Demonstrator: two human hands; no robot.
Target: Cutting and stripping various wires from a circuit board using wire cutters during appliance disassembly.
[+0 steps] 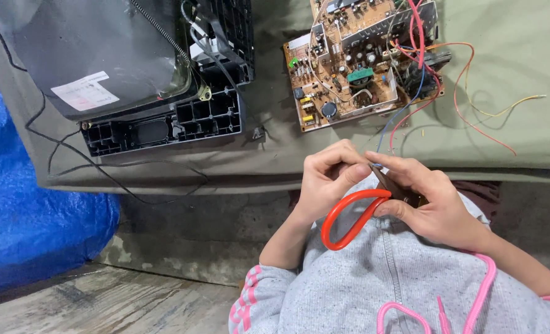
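While both hands meet close to the chest, the left hand (327, 179) pinches something small that is hidden from view, and the right hand (433, 201) has its grip closed around one pair of scissors (355, 213) (red handles, dark blades). Beyond them, one circuit board (355, 62) trails loose coloured wires (467, 105) across an olive cloth (522, 49). One dismantled television (120, 62) lies face down beside it. Blue tarp (27, 216) covers the floor's left edge.

A desk (522, 55) draped in grey-green cloth carries the things. At eleven o'clock lies a picture tube (95, 49) in its black plastic frame (182, 117). At one o'clock lies a brown circuit board (355, 62), its coloured wires (467, 105) trailing toward three o'clock.
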